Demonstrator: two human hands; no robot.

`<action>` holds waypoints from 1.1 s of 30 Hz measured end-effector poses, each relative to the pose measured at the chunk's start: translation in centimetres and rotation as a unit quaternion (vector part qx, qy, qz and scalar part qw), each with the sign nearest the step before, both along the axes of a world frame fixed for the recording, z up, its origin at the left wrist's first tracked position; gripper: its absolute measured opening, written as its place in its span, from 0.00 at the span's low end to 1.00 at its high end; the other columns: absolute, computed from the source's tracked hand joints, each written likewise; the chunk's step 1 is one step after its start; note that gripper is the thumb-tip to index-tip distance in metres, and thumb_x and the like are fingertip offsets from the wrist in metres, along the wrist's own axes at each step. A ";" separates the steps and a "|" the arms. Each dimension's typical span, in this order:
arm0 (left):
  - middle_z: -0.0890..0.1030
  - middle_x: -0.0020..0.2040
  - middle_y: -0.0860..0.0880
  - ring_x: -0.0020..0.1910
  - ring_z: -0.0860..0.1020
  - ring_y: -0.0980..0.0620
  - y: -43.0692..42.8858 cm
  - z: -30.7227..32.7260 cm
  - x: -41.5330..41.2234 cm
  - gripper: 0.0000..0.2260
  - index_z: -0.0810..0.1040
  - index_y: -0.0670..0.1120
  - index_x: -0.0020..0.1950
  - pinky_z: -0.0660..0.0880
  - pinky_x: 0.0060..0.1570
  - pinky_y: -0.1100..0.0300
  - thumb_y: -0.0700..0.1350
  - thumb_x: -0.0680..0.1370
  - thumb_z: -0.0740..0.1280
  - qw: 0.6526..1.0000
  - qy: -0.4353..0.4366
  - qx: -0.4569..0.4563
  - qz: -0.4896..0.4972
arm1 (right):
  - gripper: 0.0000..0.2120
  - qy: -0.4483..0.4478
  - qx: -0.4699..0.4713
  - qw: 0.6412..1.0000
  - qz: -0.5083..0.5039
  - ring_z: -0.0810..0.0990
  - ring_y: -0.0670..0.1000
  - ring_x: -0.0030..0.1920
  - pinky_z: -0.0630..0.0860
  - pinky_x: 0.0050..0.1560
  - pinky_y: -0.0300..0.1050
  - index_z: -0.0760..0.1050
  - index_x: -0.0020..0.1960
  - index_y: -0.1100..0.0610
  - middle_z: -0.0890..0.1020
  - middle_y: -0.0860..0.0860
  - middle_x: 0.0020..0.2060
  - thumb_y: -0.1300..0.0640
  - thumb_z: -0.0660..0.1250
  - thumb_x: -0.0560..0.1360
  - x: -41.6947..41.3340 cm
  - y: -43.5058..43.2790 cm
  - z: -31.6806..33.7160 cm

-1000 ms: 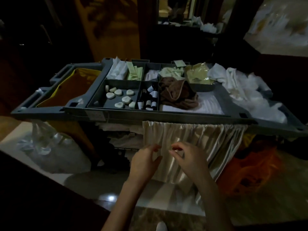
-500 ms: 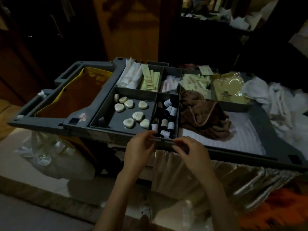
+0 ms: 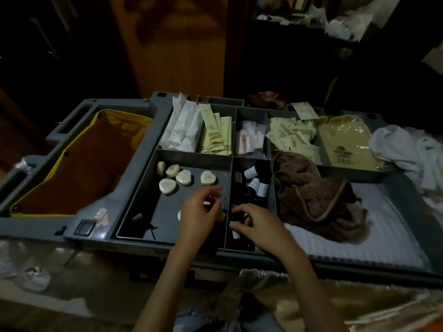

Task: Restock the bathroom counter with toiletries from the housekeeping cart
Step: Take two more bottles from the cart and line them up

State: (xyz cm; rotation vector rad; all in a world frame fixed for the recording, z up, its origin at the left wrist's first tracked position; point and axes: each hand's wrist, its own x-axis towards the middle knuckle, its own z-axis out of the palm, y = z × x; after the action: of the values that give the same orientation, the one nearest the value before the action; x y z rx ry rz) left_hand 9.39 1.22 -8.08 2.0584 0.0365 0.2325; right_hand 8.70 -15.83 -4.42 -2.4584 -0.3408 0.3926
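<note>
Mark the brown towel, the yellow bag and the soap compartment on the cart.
brown towel point(image 3: 316, 200), head view, middle of the crumpled heap.
yellow bag point(image 3: 79, 168), head view, orange inner lining.
soap compartment point(image 3: 153, 212), head view, bare grey floor.

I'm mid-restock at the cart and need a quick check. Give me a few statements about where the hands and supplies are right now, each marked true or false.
1. The left hand is over the soap compartment. True.
2. The right hand is reaching into the narrow compartment of small bottles. True.
3. The brown cloth lies inside the yellow-lined bin. False: it sits on the cart top, right of the bottles.
4. The soap compartment is packed full. False: only a few round soaps lie in it, with bare floor showing.
5. White wrapped packets stand in a rear compartment. True.
</note>
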 end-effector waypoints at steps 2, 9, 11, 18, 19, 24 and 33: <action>0.82 0.48 0.56 0.45 0.80 0.60 0.1 -0.1 0.6 0.11 0.80 0.50 0.58 0.78 0.44 0.60 0.40 0.77 0.68 1.000 0.009 -0.010 -0.002 | 0.15 0.017 0.007 1.000 0.001 0.73 0.40 0.37 0.66 0.36 0.33 0.74 0.63 0.49 0.71 0.41 0.38 0.48 0.67 0.77 0.7 0.1 0.1; 0.83 0.48 0.55 0.46 0.80 0.60 0.0 0.0 1.5 0.11 0.81 0.48 0.57 0.76 0.45 0.67 0.36 0.77 0.68 0.998 0.021 -0.058 -0.030 | 0.05 0.042 0.265 0.960 -0.085 0.80 0.42 0.49 0.76 0.48 0.35 0.79 0.52 0.52 0.79 0.51 0.52 0.59 0.68 0.77 3.4 -1.5 0.8; 0.83 0.46 0.54 0.46 0.80 0.60 0.0 0.3 1.4 0.13 0.81 0.48 0.56 0.75 0.44 0.69 0.34 0.76 0.67 0.995 0.031 -0.088 -0.039 | 0.04 0.044 0.359 0.917 -0.169 0.82 0.43 0.43 0.78 0.42 0.34 0.79 0.50 0.57 0.81 0.54 0.49 0.62 0.68 0.77 4.0 -1.6 1.2; 0.84 0.46 0.50 0.47 0.82 0.57 -0.1 1.5 1.1 0.15 0.81 0.45 0.58 0.76 0.44 0.66 0.37 0.72 0.73 0.974 0.054 -0.212 -0.064 | 0.11 0.161 0.538 0.772 -0.298 0.85 0.52 0.45 0.81 0.43 0.42 0.79 0.52 0.60 0.85 0.56 0.45 0.53 0.66 0.77 4.4 0.8 1.6; 0.84 0.46 0.49 0.47 0.82 0.57 0.0 1.7 1.1 0.14 0.81 0.44 0.57 0.76 0.44 0.66 0.38 0.72 0.73 0.971 0.049 -0.228 -0.059 | 0.11 0.168 0.539 0.769 -0.301 0.85 0.52 0.45 0.81 0.41 0.42 0.79 0.53 0.60 0.85 0.56 0.46 0.53 0.66 0.77 4.3 1.5 1.4; 0.85 0.45 0.47 0.47 0.83 0.50 0.1 2.3 0.9 0.07 0.83 0.43 0.51 0.79 0.48 0.60 0.39 0.74 0.72 0.965 0.034 -0.256 -0.033 | 0.12 0.194 0.518 0.788 -0.272 0.85 0.52 0.46 0.80 0.43 0.42 0.80 0.52 0.59 0.85 0.56 0.46 0.50 0.66 0.77 3.4 3.8 0.6; 0.85 0.45 0.46 0.47 0.83 0.51 0.4 3.0 0.5 0.06 0.82 0.43 0.50 0.79 0.46 0.64 0.37 0.75 0.69 0.908 0.093 -0.408 0.011 | 0.12 0.100 0.445 0.870 -0.189 0.79 0.42 0.34 0.74 0.36 0.32 0.76 0.42 0.62 0.80 0.49 0.32 0.54 0.65 0.78 2.6 4.3 0.2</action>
State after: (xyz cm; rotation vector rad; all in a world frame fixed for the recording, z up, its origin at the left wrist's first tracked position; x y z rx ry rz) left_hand 9.91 1.64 -5.07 1.2333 0.2362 0.0165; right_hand 11.30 -11.56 -4.22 -1.5036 0.0626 0.2361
